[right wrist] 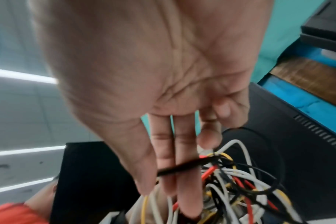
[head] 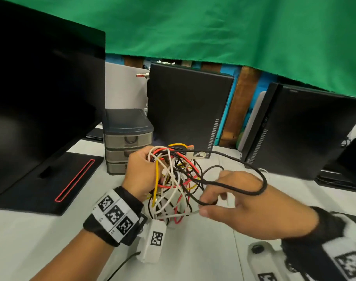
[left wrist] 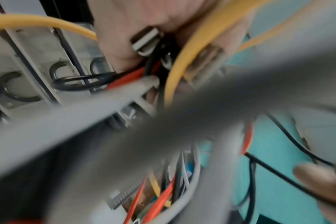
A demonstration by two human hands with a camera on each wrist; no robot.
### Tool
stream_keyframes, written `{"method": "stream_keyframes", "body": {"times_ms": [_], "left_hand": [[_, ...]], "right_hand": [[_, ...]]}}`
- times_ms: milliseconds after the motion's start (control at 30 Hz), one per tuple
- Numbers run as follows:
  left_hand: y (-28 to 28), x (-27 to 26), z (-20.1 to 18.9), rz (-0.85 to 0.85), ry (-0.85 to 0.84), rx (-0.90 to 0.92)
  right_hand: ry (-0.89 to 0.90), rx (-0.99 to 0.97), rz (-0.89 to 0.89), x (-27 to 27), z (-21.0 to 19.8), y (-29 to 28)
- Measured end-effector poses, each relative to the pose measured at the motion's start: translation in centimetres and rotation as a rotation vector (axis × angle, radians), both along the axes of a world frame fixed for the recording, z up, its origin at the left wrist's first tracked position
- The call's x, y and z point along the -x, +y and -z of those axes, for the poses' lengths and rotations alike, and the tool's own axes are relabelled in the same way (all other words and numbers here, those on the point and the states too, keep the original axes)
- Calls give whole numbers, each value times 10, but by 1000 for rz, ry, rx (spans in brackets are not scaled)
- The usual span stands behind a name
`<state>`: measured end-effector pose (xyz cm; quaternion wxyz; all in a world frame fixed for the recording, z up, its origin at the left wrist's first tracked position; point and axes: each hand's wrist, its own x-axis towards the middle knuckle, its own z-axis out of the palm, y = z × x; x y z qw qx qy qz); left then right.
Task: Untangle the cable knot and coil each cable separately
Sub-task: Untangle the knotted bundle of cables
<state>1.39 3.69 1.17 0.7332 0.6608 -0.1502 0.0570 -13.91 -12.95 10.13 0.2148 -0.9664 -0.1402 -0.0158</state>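
Note:
A tangle of white, red, yellow and black cables (head: 177,179) hangs above the white table (head: 203,250). My left hand (head: 146,159) grips the tangle near its top left, fingers curled round several strands. The left wrist view, blurred by close cables, shows the left hand's fingers (left wrist: 125,33) closed over a USB plug (left wrist: 146,40) and a yellow cable (left wrist: 176,71). A thick black cable (head: 244,192) loops out of the knot, over the back of my right hand (head: 208,205) and in between thumb and forefinger. In the right wrist view that black cable (right wrist: 184,167) crosses the outstretched fingers (right wrist: 163,151).
A black monitor (head: 41,88) on its base (head: 57,179) fills the left. A small grey drawer unit (head: 128,136) stands just behind the tangle. Two black computer cases (head: 189,106) (head: 307,128) stand behind and right. Green cloth (head: 234,27) hangs above.

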Motion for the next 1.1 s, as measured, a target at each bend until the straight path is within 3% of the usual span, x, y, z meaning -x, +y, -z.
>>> {"method": "stream_keyframes", "body": {"times_ms": [100,300,533,733,967,1100], "left_hand": [[-11,5,9,-107,-69,-25],[-7,6,9,-202,-143,-15],[4,-1,-1,-39,62,40],[2,4,-1,13,-33,-62],[-26,33,17,88,-211,-338],[-42,56,22,59,-295,-405]], "right_hand": [[-66,137,120,-14,16,22],[55,-243,126,-49,36,33],[-44,-589,122,-50,26,27],[-88,-605,-12,1,30,3],[255,-809,182,49,83,-21],[344,-883,239,60,101,-24]]}}
